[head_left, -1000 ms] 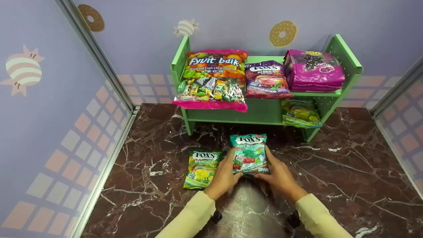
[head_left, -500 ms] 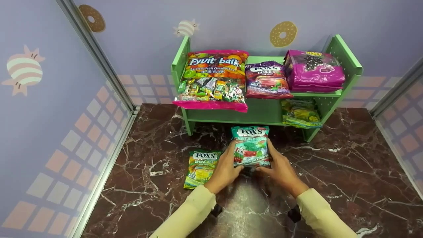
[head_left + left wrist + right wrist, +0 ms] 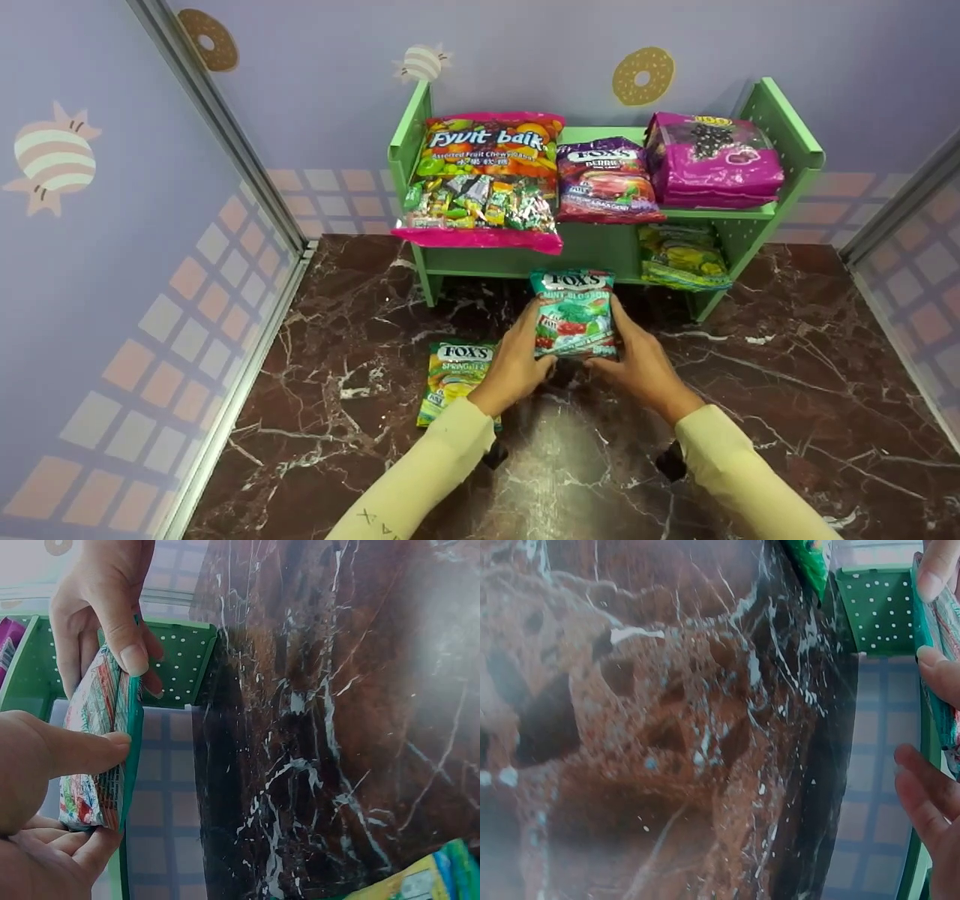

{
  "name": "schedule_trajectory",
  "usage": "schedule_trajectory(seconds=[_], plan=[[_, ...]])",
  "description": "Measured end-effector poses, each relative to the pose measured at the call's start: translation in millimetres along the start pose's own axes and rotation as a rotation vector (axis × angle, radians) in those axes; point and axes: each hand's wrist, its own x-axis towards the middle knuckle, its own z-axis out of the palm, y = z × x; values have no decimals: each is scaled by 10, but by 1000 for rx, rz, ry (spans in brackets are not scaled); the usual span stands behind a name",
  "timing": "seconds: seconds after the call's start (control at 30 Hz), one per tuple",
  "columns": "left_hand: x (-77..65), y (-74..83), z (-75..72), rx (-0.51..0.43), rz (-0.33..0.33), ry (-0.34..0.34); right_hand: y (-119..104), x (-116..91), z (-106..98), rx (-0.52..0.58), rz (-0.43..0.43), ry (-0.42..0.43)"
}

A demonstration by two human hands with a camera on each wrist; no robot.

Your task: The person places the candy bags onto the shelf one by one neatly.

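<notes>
A teal Fox's Mint Blossom candy bag (image 3: 574, 319) is held between both hands in front of the green shelf rack (image 3: 480, 264). Its top end overlaps the front edge of the lower tier in the head view. My left hand (image 3: 516, 356) grips the bag's left side, thumb near the lower corner. On the right side, my right hand (image 3: 642, 358) holds it in the same way. The left wrist view shows the bag (image 3: 94, 712) edge-on, with both thumbs pressed on its near face. A Fox's Spring Tea bag (image 3: 448, 386) lies on the marble surface beside my left forearm, partly covered by it.
On the rack's upper tier lie a large Fyvit baik candy bag (image 3: 487, 180), a purple Fox's Berries bag (image 3: 607, 180) and a magenta pack (image 3: 712, 161). A yellow-green candy bag (image 3: 684, 256) sits at the lower tier's right end. Panelled walls (image 3: 150, 225) enclose the sides and back.
Both hands have carried the teal candy bag forward to the rack's lower tier, and the forearms followed. The Spring Tea bag stays put, now more covered by the left forearm.
</notes>
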Motion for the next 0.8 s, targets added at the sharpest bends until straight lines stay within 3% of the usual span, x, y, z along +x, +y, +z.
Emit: schedule_trajectory(seconds=[0.37, 0.6, 0.8], plan=[[181, 46, -26, -9, -25, -28, 30, 150, -96, 25, 34, -35], [287, 74, -34, -3, -15, -30, 44, 226, -129, 124, 62, -51], [363, 105, -48, 0, -42, -64, 53, 272, -168, 141, 70, -37]])
